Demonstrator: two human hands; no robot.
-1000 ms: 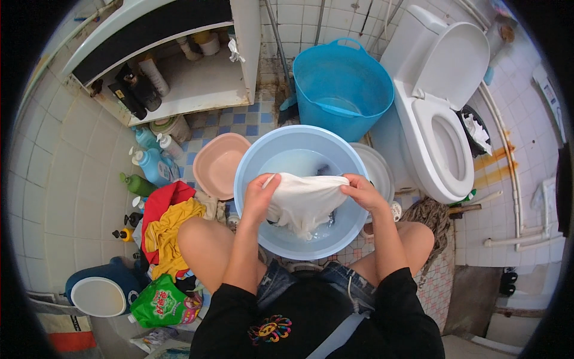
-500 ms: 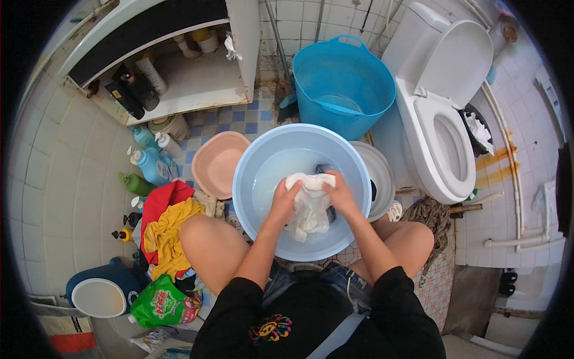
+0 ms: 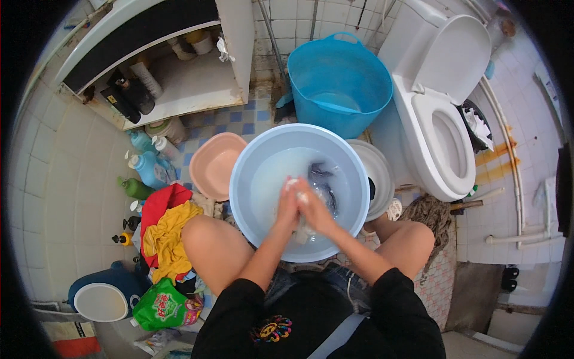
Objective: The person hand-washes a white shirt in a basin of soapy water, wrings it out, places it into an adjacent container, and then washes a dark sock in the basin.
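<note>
A light-blue basin [image 3: 237, 173] of cloudy water stands between my knees. Over it, my left hand [image 3: 287, 204] and my right hand [image 3: 314, 208] press together, palm against palm, with a wet white cloth [image 3: 304, 232] squeezed between them. Bits of the cloth poke out at the fingertips and below the wrists; the rest is covered by my hands, so its kind does not show. A dark blue piece of clothing [image 3: 326, 191] lies in the water just right of my right hand.
A pink basin [image 3: 218, 158] sits to the left, beside a heap of red and yellow clothes [image 3: 170, 233] and a green detergent bag [image 3: 164, 305]. A grey basin [image 3: 382, 173], a blue tub [image 3: 341, 78], a toilet [image 3: 442, 149] and a mop [image 3: 427, 224] stand right and behind.
My hands were apart, stretching the white cloth between them. Now they have come together and the cloth is bunched up between the palms. More of the dark clothing shows.
</note>
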